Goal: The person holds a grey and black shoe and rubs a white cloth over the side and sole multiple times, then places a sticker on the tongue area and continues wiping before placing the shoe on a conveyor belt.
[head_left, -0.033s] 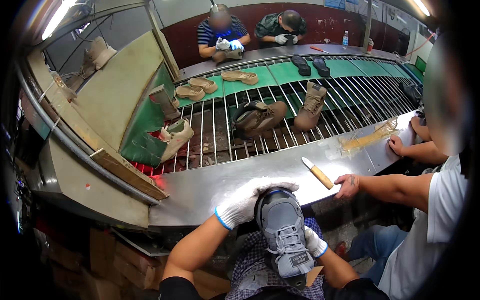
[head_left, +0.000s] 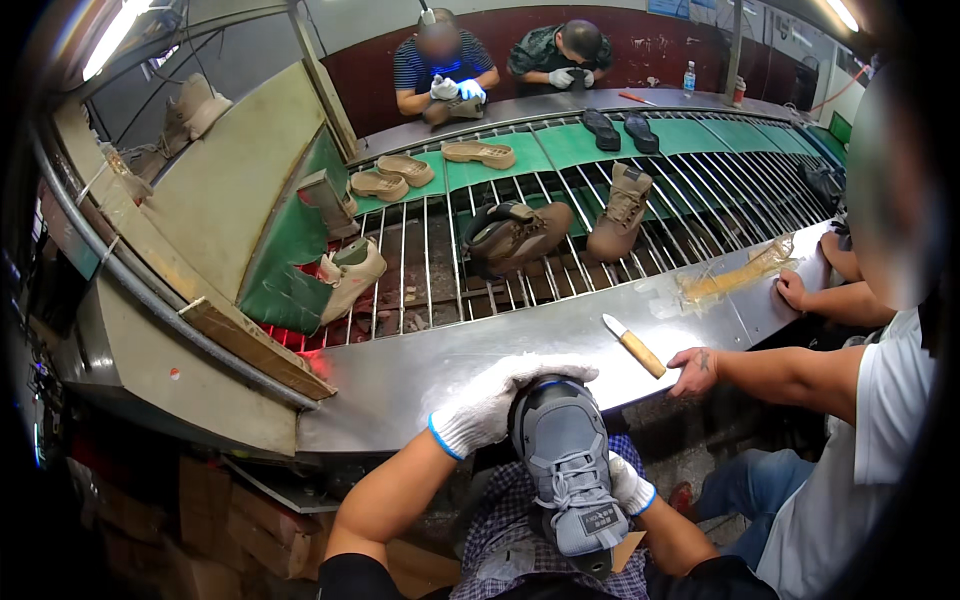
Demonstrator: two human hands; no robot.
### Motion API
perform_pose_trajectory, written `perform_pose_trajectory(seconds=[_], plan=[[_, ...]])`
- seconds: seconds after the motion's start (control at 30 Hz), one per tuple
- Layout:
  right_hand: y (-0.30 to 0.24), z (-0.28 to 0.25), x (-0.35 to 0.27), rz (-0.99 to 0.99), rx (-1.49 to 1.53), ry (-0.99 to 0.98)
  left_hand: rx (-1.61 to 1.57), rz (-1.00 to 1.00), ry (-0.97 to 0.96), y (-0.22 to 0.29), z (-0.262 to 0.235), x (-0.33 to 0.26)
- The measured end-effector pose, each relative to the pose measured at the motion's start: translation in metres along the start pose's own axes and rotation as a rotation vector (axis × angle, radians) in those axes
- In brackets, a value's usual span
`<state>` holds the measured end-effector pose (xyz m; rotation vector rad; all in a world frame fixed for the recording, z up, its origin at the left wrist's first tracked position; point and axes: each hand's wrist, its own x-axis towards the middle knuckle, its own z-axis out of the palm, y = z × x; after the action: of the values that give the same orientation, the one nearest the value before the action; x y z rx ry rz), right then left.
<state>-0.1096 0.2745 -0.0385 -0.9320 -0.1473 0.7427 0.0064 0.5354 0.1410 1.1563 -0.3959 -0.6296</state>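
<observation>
A grey lace-up shoe [head_left: 570,455] is held over my lap, its dark toe pointing away from me toward the bench. My left hand [head_left: 500,402], in a white knitted glove with a blue cuff edge, wraps round the toe end from the left. On the shoe's right side, my right hand [head_left: 630,487] grips it in a matching glove; its fingers are partly hidden behind the shoe. Beyond the shoe, a short knife [head_left: 636,348] with a wooden handle lies on the metal bench edge [head_left: 430,365], blade pointing away and left.
Brown boots [head_left: 620,215] stand on the metal roller rack [head_left: 405,265]. Tan soles [head_left: 480,153] and dark soles [head_left: 620,132] lie on the green belt [head_left: 535,150]. A co-worker's hand [head_left: 695,371] rests beside the knife. Two gloved people work across the rack. A beige shoe [head_left: 352,280] sits at left.
</observation>
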Motion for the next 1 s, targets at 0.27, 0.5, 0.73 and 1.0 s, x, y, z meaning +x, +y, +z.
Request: perform_pose_trajectory(seconds=[0.27, 0.5, 0.73, 1.0], plan=[[0.016, 0.017, -0.031, -0.030, -0.039, 0.103, -0.126, 0.131, 0.043, -0.030, 0.006, -0.015], [0.043, -0.019, -0.022, -0.017, 0.585, 0.001, 0.448, 0.423, 0.170, -0.025, 0.019, -0.006], [-0.005, -0.048, 0.056, -0.261, 0.786, 0.202, 0.357, 0.343, 0.566, -0.080, -0.041, -0.016], [-0.228, -0.193, 0.137, -0.941, 0.553, 0.521, 0.187, 0.197, 0.914, -0.099, -0.146, -0.062]])
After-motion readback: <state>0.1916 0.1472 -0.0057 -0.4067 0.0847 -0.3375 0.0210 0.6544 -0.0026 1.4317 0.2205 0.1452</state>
